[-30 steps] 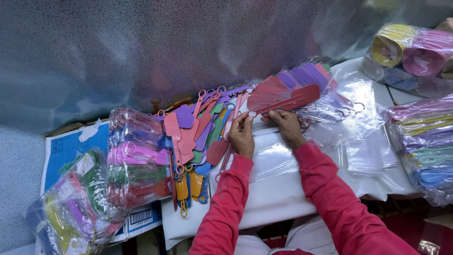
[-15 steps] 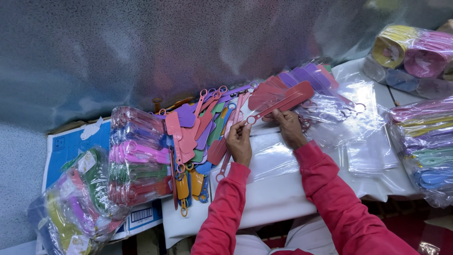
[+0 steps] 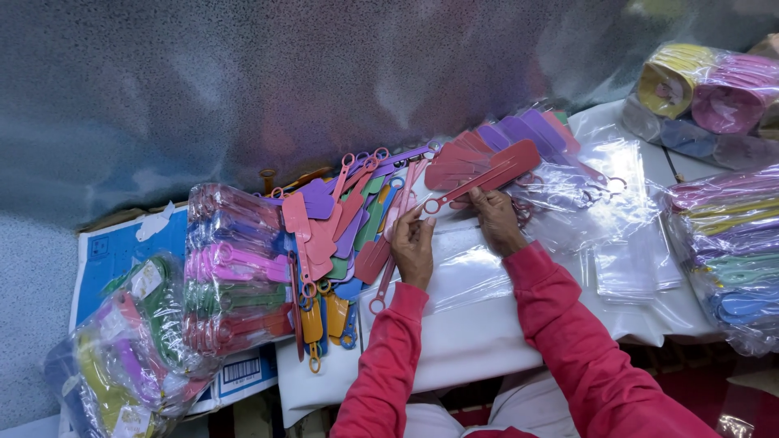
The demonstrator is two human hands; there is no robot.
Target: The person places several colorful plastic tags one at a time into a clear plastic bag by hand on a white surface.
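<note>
Compare with the view of one second ago: find the red fan (image 3: 456, 166) of flat long-handled paddles tipped a little steeper above the white table cover (image 3: 479, 332), the front red paddle (image 3: 505, 165) raised at its blade and dropped at its ring end, and the left hand (image 3: 414, 243) shifted slightly down and left. Treat this as one paddle being drawn off the front of the fan (a judgement only; almost nothing differs from half a second ago). Count next by size. Count one table cover and one blue carton (image 3: 114, 251) beneath the left edge. Count two bagged bundles (image 3: 231, 268) of mixed colours at left, one bagged stack (image 3: 730, 243) at right, and one wrapped group of rolls (image 3: 706, 89) at upper right, with three rolls discernible. Count one loose pile (image 3: 333, 235) of paddles in red, purple, green, orange and blue, too overlapped for a figure. Count one stack of clear bags (image 3: 629, 251). Count at least four red blades in the fan, backed by a few purple paddles (image 3: 519, 130). Count two hands. Read the left fingertips as pinched shut on the front paddle's ring end, and the right hand (image 3: 497, 221) as closed around the fan's gathered handles.
</note>
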